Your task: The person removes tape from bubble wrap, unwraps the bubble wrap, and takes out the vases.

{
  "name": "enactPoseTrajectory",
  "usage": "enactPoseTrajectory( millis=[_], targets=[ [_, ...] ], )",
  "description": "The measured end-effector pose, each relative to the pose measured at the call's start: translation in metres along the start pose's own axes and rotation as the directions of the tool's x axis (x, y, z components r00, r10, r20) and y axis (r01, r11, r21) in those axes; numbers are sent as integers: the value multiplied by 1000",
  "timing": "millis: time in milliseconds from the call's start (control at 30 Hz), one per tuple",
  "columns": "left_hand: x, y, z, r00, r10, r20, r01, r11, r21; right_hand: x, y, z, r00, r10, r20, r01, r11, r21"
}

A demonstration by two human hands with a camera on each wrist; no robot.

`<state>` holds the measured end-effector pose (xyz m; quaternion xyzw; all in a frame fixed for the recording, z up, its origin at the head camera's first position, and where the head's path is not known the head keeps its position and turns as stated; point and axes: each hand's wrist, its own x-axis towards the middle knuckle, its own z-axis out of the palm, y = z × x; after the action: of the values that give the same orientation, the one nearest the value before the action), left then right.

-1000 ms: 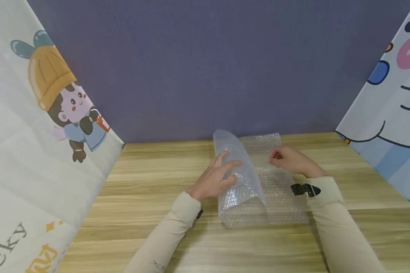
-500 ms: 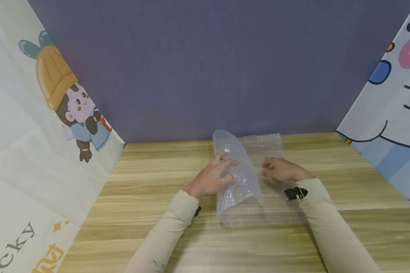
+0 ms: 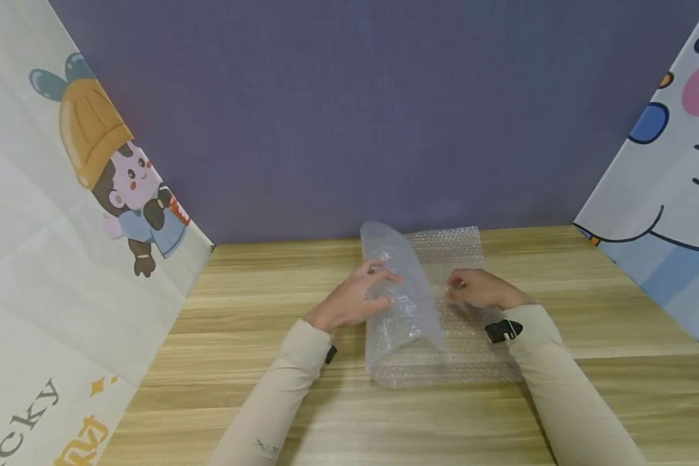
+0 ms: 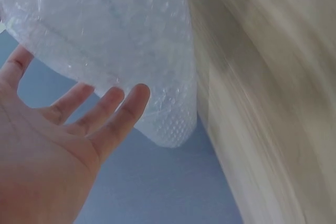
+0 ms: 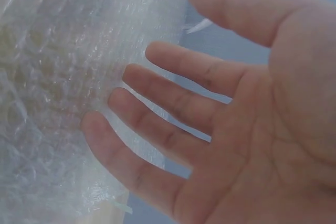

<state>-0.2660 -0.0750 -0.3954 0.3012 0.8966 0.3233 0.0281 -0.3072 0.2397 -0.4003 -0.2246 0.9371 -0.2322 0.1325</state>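
A sheet of clear bubble wrap (image 3: pixel 472 362) lies on the wooden table, its left part folded over to the right in a loose curl. My left hand (image 3: pixel 355 294) rests on the outside of the folded flap, fingers spread. In the left wrist view the fingertips (image 4: pixel 137 94) touch the film and the palm faces it. My right hand (image 3: pixel 480 288) is over the flat part, just right of the flap's free edge. From the right wrist its fingers (image 5: pixel 173 103) look relaxed and slightly bent, with nothing between them, tips at the bubbly surface.
The wooden tabletop (image 3: pixel 239 310) runs to a dark purple back panel (image 3: pixel 326 129). A white cartoon-printed panel (image 3: pixel 35 259) closes off the left side, and another printed panel (image 3: pixel 676 226) the right.
My right hand has come left and nearer, toward the flap, and then stayed there. My left hand has shifted slightly left, and the flap has sagged leftward a little with it.
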Motion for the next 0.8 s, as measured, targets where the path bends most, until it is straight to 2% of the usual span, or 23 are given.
enactPoseTrajectory(
  millis=[567, 800],
  targets=[
    [-2, -4, -8, 999, -21, -39, 20, 999, -31, 2, 2, 6, 1000, -2, -30, 3, 999, 32],
    [-4, -5, -12, 997, -33, -71, 27, 996, -80, 3, 3, 12, 998, -37, -46, 34, 998, -56]
  ],
)
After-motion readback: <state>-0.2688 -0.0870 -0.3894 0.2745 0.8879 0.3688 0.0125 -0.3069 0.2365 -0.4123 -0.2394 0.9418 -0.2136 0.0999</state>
